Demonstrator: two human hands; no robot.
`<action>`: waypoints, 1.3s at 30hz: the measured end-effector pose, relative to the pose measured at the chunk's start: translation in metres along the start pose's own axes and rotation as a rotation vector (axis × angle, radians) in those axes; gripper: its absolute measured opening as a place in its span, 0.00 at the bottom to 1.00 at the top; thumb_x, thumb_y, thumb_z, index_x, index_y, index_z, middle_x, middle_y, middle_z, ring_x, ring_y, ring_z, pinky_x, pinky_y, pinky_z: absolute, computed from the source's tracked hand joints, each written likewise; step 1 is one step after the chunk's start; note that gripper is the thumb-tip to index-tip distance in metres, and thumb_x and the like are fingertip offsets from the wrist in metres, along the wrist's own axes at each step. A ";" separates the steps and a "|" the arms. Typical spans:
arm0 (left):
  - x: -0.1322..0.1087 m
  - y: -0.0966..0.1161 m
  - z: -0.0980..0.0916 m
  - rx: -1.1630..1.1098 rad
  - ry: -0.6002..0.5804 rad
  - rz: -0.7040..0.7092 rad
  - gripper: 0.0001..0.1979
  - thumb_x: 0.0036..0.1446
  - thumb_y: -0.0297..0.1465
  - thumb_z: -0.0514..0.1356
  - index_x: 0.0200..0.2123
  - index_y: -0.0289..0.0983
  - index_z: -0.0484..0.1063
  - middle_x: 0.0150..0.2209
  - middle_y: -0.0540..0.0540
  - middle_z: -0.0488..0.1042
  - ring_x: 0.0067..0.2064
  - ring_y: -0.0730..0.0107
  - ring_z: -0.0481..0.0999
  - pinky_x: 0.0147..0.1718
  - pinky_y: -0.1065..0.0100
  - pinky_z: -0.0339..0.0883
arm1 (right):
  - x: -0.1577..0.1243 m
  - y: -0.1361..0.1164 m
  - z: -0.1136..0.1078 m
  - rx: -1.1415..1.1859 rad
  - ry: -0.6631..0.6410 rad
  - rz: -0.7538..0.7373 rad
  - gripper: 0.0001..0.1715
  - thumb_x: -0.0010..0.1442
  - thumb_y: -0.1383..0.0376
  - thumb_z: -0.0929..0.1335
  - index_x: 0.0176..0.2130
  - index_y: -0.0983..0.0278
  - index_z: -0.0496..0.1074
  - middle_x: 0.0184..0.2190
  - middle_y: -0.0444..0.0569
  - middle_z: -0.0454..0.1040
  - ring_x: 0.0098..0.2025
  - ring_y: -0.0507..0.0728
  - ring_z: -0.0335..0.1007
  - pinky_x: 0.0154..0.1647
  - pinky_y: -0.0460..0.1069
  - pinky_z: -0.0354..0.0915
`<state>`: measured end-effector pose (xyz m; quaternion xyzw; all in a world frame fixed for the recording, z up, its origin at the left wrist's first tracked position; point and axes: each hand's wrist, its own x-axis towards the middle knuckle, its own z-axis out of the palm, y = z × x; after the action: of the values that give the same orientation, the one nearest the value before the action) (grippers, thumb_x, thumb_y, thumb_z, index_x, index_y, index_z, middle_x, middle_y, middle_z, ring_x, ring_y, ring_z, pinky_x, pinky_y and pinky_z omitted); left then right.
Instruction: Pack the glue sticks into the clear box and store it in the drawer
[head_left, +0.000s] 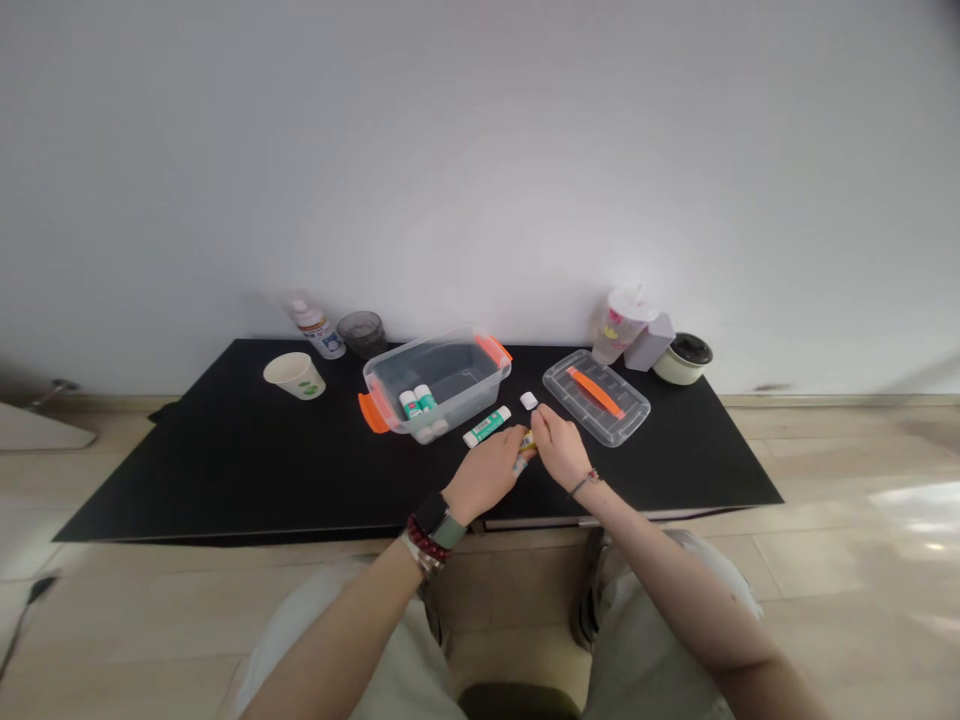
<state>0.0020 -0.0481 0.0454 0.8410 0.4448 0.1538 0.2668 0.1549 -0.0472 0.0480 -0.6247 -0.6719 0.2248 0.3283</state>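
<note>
Over the front middle of the table, my left hand [491, 470] is closed round a small glue stick [527, 440] with a yellow label, its pale end showing below my fingers. My right hand [559, 450] meets it from the other side, fingers closed on the same stick; its far end is hidden. Just beyond my right fingertips a white cap [529, 400] rests on the table. A green-and-white glue stick [487, 427] lies flat to the left of my hands. Behind it sits an uncovered clear plastic box [472, 394] with orange latches, holding two green-and-white glue sticks [417, 402] at its left end.
The box's clear lid [630, 425] with an orange handle lies at right on the black table [330, 490]. Along the back stand a paper cup [289, 372], a spray bottle [321, 330], a dark glass [361, 332], a plastic cup [619, 326] and a lidded bowl [679, 368].
</note>
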 end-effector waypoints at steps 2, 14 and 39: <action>-0.001 -0.001 -0.004 -0.189 -0.086 0.048 0.14 0.69 0.40 0.44 0.42 0.38 0.62 0.38 0.42 0.72 0.40 0.60 0.74 0.42 0.57 0.69 | -0.003 -0.001 -0.007 0.046 -0.018 -0.068 0.18 0.67 0.56 0.56 0.28 0.60 0.58 0.18 0.40 0.60 0.21 0.51 0.59 0.25 0.45 0.51; -0.007 0.005 0.002 -0.024 -0.082 -0.002 0.10 0.67 0.36 0.48 0.45 0.37 0.63 0.43 0.39 0.73 0.45 0.56 0.74 0.45 0.56 0.68 | -0.001 -0.002 -0.005 -0.295 -0.079 -0.005 0.15 0.68 0.61 0.56 0.32 0.61 0.65 0.19 0.42 0.64 0.21 0.52 0.58 0.25 0.47 0.44; 0.037 -0.047 -0.081 -0.186 0.477 -0.235 0.21 0.64 0.45 0.50 0.37 0.36 0.74 0.35 0.45 0.75 0.38 0.64 0.73 0.39 0.66 0.66 | 0.001 0.008 -0.030 0.143 0.054 -0.015 0.21 0.69 0.49 0.52 0.41 0.60 0.62 0.22 0.40 0.63 0.23 0.55 0.63 0.29 0.47 0.56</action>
<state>-0.0490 0.0294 0.0845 0.6954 0.5736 0.3555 0.2468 0.1822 -0.0480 0.0626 -0.6006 -0.6496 0.2528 0.3917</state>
